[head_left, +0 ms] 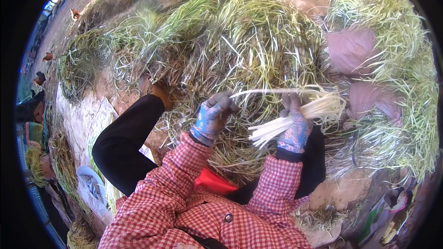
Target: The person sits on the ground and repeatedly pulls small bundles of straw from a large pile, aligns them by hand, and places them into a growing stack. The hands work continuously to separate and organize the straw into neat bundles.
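My left hand point(214, 116), in a blue and pink patterned glove with grey fingers, is closed on one end of a single long pale stalk point(265, 91). The stalk stretches across to the right and meets the curled ends of a bundle of white stalks point(318, 107). Around that bundle my right hand point(295, 124), gloved alike, is closed, its thumb and fingers pointing up. The bundle's cut-looking white ends fan out to the left of the right hand. Beneath both hands lies a thick heap of green and yellowish stalks and leaves point(258, 46).
Another heap of light green leaves point(401, 106) spreads along the right, with dull pink cloth bundles point(353, 50) beside it. My bent black-trousered leg point(124, 143) stands at the left. A pale sheet point(78, 115) and a light blue object point(90, 180) lie farther left.
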`<state>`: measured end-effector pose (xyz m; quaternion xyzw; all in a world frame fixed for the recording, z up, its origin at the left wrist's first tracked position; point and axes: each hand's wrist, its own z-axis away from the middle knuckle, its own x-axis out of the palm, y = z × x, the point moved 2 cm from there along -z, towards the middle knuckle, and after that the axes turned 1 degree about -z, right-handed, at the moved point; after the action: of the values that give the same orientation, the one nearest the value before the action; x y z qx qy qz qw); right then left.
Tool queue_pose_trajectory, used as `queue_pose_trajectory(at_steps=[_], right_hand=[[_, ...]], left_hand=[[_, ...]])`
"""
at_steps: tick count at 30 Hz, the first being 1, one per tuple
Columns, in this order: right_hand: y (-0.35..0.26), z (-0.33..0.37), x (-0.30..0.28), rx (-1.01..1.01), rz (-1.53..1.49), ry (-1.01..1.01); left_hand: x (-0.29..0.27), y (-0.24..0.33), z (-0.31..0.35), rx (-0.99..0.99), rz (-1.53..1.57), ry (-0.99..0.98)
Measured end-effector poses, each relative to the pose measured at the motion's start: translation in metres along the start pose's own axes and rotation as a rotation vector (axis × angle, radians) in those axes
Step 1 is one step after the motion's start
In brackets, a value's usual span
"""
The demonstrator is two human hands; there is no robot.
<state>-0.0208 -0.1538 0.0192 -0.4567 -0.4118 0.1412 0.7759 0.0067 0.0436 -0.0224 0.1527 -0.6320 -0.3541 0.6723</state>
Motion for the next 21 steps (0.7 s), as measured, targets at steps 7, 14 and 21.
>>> queue_pose_trajectory(at_steps=[7, 14, 21], right_hand=[[0.012, -0.007, -0.012, 0.008, 0.091, -0.076], [-0.055, 0.014, -0.014, -0.121, -0.749, -0.633], [-0.016, 0.013, -0.005, -0.134, -0.345, -0.533]], left_hand=[[0.075, -0.052, -0.002, 0.34, -0.864, -0.378], [-0.092, -0.07, -0.02, -0.151, -0.683, 0.557], [-0.124, -0.131, -0.049, -0.327, -1.272, 0.143]])
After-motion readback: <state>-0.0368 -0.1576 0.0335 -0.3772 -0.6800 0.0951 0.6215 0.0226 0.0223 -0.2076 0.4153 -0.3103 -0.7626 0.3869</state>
